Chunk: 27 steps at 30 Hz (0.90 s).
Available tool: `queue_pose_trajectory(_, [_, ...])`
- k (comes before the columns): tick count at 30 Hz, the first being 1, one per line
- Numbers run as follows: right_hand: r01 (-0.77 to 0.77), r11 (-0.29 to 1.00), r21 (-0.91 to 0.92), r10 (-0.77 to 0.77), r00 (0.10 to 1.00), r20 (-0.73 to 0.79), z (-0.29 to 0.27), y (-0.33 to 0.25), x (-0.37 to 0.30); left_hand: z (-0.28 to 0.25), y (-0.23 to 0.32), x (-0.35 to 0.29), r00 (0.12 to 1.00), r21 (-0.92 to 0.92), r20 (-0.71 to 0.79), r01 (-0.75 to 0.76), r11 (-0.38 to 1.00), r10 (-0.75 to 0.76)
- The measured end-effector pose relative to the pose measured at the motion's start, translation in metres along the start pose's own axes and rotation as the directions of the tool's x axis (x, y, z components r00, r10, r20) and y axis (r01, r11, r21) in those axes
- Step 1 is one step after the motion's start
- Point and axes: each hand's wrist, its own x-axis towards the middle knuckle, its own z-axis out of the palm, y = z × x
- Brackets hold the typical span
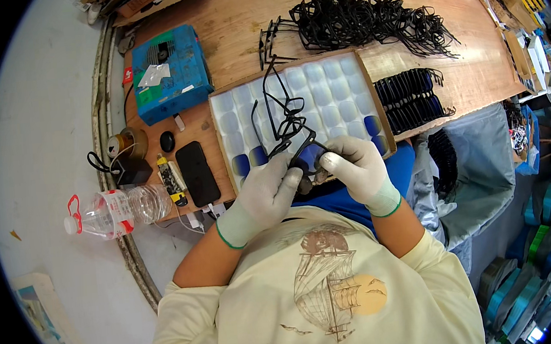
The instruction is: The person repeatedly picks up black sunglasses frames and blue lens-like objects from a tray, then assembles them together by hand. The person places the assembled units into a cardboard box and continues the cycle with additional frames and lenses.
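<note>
White-gloved left hand (264, 189) and right hand (365, 167) pinch black plastic glasses with a blue lens (311, 156), long axis roughly along the shallow brown cardboard tray (376, 97)'s near edge; temple direction unclear.

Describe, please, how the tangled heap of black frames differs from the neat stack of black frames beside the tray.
The heap lies jumbled, its frames pointing every way, while the stack is lined up in tidy rows. The heap spreads over more of the table than the stack. The heap sits farther from the person; the stack lies nearer, just right of the tray. Both are black.
</note>
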Motion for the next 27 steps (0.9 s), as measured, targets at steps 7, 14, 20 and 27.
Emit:
queue_pose_trajectory(7, [0.008, 0.995, 0.103, -0.016, 0.996, 0.085, -0.011, 0.004, 0.0, -0.003, 0.0, 0.001, 0.993, -0.077, 0.117, 0.008, 0.997, 0.001])
queue_pose_trajectory(14, [0.148, 0.957, -0.251, -0.147, 0.989, 0.022, -0.007, 0.007, -0.007, -0.001, 0.001, -0.004, 0.999, 0.037, -0.008, -0.034, 0.999, 0.034])
queue_pose_trajectory(20, [0.178, 0.861, -0.477, -0.235, 0.97, -0.062, 0.005, -0.003, -0.01, 0.005, 0.005, -0.008, 0.995, 0.139, -0.091, -0.02, 0.99, 0.033])
queue_pose_trajectory(27, [0.231, 0.855, -0.465, -0.257, 0.966, 0.007, 0.004, -0.024, -0.014, -0.005, 0.02, -0.003, 0.998, 0.195, -0.054, -0.018, 0.981, 0.029])
